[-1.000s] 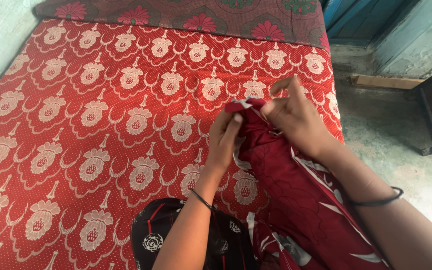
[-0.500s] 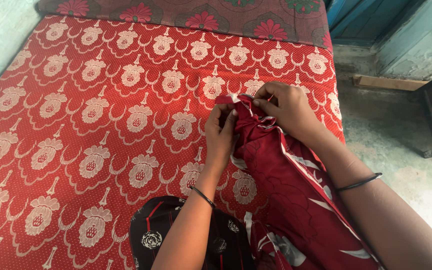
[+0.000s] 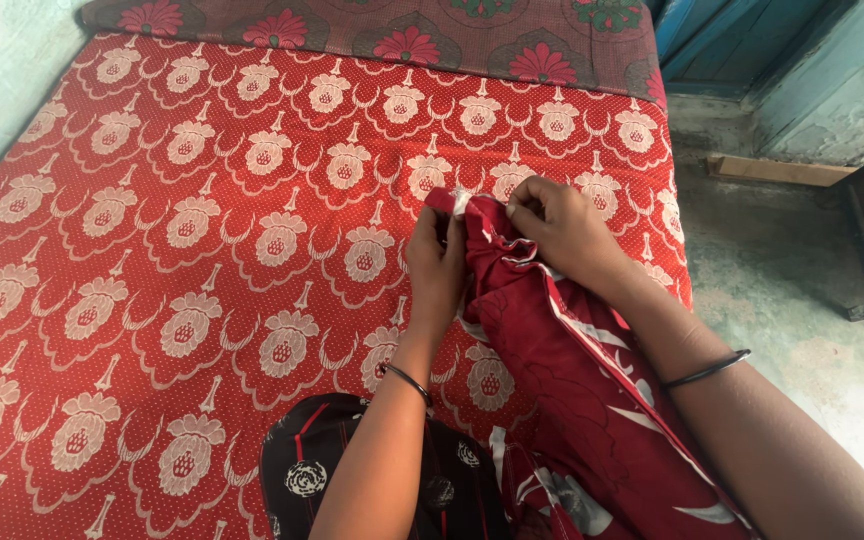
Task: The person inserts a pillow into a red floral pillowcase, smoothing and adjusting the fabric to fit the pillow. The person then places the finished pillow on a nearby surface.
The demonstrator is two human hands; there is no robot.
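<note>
Red cloth point(image 3: 572, 370) bunched between left hand point(image 3: 436, 265) and right hand point(image 3: 562, 228), fingertips hidden

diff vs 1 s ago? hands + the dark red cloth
The right hand went from fingers spread above the cloth's top edge to closed down on it, pinching the gathered edge. The left hand kept its grip on the dark red cloth and moved slightly up along the gather. Both hands sit a little closer together. The red patterned mattress and the black printed garment stayed put.

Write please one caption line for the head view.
Both hands, left hand and right hand, pinch a dark red cloth above a red patterned mattress.
</note>
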